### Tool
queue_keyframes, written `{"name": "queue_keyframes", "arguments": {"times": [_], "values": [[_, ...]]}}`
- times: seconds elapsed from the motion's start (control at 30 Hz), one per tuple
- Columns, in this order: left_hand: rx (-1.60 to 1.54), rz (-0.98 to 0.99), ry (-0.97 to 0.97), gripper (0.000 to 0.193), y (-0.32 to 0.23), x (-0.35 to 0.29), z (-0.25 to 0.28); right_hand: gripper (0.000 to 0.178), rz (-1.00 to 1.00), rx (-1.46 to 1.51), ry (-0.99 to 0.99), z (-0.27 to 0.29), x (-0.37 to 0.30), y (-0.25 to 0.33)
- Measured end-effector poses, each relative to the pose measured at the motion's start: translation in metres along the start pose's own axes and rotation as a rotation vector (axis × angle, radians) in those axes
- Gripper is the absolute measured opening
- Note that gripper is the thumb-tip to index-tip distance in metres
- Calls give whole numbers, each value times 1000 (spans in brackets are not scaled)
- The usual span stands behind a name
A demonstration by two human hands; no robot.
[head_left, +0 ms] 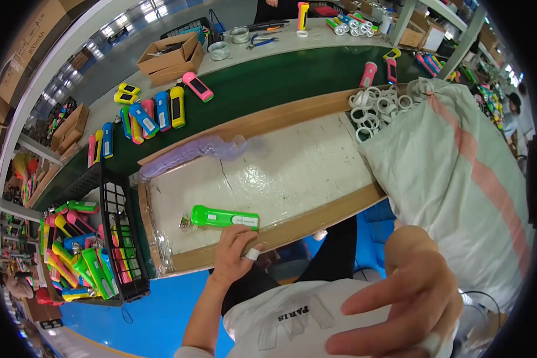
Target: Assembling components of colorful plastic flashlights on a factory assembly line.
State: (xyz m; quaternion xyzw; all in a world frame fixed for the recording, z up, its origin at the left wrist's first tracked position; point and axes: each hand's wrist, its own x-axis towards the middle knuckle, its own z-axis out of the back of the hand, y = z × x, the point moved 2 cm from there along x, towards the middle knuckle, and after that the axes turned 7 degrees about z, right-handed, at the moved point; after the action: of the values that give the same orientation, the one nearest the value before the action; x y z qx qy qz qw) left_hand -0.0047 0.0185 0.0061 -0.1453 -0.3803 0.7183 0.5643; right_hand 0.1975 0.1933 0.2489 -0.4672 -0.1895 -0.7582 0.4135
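Note:
A green flashlight lies lengthwise on the pale, film-covered work board. My left hand is at its right end, with curled fingers on the casing. A white band wraps one digit of this hand. Beside the flashlight's left end, a small shiny metallic part rests on the board. My right hand is raised close to the camera, over my lap and next to the white sack. Its fingers are spread, and nothing shows in its grasp.
A black crate full of colourful flashlights stands at left. Several more flashlights lie on the green belt. White rings are heaped beside the sack. Crumpled purplish film lies along the board's far edge. Pliers lie beyond.

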Motion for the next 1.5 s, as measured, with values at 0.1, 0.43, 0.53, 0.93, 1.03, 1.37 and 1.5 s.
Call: {"name": "queue_keyframes", "arguments": {"times": [0.1,0.43,0.53,0.93,1.03,1.37,1.5], "values": [[245,-155,33,55,26,56,53,26,-512,3,-551,-43,-32,-17],[270,-199,294,66,64,115,58,71,-1367,-201,408,-199,-189,-37],[149,-185,344,69,52,150,29,64,-1492,-323,122,-173,-206,-30],[-609,454,-54,66,22,110,4,54,-1444,-284,-170,-167,-204,-27],[-957,688,-226,63,11,108,-3,50,-1266,-222,77,-184,-188,-19],[323,18,29,68,17,71,21,34,-2543,5,-434,-245,-425,268],[320,-47,236,57,29,5,33,33,-2539,18,-444,-281,-452,308]]}}
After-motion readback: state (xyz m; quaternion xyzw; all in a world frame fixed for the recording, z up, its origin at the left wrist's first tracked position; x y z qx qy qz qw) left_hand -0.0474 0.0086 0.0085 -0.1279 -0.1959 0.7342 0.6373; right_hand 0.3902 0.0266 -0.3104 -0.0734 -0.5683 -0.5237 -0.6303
